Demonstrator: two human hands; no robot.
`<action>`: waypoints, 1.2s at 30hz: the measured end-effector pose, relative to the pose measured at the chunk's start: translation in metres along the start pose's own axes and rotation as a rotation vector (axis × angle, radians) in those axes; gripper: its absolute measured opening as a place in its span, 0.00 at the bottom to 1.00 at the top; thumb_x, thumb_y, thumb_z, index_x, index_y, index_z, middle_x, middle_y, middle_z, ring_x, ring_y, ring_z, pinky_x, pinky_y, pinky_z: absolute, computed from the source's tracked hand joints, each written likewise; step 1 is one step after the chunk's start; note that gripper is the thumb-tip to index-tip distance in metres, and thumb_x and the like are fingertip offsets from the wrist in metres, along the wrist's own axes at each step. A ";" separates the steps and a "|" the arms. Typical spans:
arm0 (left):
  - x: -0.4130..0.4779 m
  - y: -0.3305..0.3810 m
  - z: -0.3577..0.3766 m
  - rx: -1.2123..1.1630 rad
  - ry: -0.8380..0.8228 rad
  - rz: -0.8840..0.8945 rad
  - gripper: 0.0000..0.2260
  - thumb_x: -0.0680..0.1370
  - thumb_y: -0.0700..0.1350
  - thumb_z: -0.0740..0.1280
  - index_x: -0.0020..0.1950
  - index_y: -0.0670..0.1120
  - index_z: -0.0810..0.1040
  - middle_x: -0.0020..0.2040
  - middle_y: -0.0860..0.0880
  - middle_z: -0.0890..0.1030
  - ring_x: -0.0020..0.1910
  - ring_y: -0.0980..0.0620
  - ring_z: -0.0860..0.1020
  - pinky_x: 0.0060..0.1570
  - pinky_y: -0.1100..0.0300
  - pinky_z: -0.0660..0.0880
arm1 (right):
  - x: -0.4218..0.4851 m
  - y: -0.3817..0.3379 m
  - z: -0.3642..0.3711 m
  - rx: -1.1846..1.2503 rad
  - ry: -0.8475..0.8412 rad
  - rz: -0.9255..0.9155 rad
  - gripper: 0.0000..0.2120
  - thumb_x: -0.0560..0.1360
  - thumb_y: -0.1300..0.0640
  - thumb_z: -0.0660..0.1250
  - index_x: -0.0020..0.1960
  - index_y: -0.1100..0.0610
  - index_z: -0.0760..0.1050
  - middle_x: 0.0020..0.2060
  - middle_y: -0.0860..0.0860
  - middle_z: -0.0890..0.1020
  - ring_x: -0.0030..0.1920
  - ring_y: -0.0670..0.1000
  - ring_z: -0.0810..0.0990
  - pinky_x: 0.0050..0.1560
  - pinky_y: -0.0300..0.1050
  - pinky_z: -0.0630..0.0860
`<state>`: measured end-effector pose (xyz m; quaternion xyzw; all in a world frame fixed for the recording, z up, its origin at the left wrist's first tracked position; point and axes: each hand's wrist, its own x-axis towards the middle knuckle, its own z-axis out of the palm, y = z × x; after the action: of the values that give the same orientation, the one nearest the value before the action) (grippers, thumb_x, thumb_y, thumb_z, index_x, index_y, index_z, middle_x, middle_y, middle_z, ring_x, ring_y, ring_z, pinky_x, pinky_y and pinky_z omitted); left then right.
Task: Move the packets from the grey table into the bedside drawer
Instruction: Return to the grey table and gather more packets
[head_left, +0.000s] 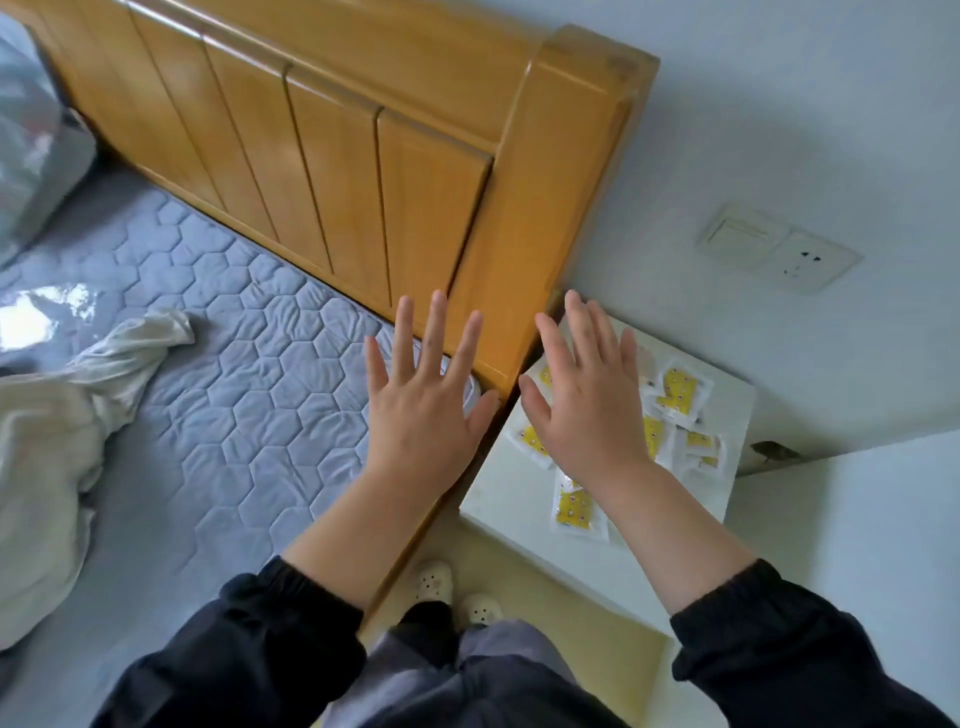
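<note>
The quilted grey mattress fills everything out to the left of the left hand. The wooden headboard rises beyond both sets of fingertips, and its corner post runs down between the 2 hands. Under and to the right of the right hand sits the small pale counter, set against the post and the wall.

Both hands are held out flat, palms down, fingers straight and spread, and neither has hold of anything. The left hand hovers over the mattress edge. The right hand hovers over the counter; whether it touches the top cannot be told.

The packets, white sachets with yellow prints, lie in a loose overlapping scatter on the counter. Most are just right of the right hand, 1 is beside its thumb and 1 lies close under its wrist. Some are likely hidden beneath the palm, so their count cannot be told.

No bedside drawer shows; it is probably in the counter's front, below the wrists. Nothing looks moved yet. It would be best to open the drawer first with the left hand. The right hand can then come down and sweep the scatter into 1 pile toward the near edge, because thin flat sachets are hard to pinch singly off a smooth top. The far-right edge needs care, since packets lie near the drop there.
</note>
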<state>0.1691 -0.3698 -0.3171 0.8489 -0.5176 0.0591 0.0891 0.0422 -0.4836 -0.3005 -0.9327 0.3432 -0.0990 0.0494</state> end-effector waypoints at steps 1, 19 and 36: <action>-0.006 -0.004 -0.004 0.009 0.012 -0.047 0.30 0.78 0.62 0.51 0.78 0.51 0.53 0.79 0.43 0.54 0.77 0.39 0.49 0.70 0.37 0.48 | 0.002 -0.008 -0.002 0.012 0.000 -0.044 0.28 0.78 0.44 0.52 0.72 0.57 0.64 0.74 0.60 0.61 0.74 0.61 0.59 0.70 0.65 0.58; -0.254 -0.123 -0.090 0.062 0.168 -0.863 0.31 0.78 0.62 0.51 0.79 0.54 0.46 0.80 0.46 0.47 0.78 0.41 0.43 0.72 0.36 0.44 | -0.067 -0.257 -0.001 0.090 -0.132 -0.774 0.30 0.77 0.43 0.52 0.73 0.58 0.63 0.74 0.61 0.61 0.74 0.62 0.58 0.70 0.67 0.56; -0.795 -0.291 -0.229 0.289 0.275 -1.247 0.31 0.77 0.60 0.53 0.79 0.52 0.52 0.79 0.44 0.51 0.77 0.37 0.48 0.65 0.28 0.52 | -0.458 -0.690 -0.010 0.215 -0.164 -1.221 0.31 0.75 0.43 0.51 0.74 0.56 0.63 0.74 0.58 0.61 0.74 0.61 0.57 0.72 0.62 0.49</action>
<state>0.0628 0.4999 -0.2724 0.9780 0.1013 0.1733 0.0572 0.1340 0.3379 -0.2493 -0.9550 -0.2684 -0.0716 0.1037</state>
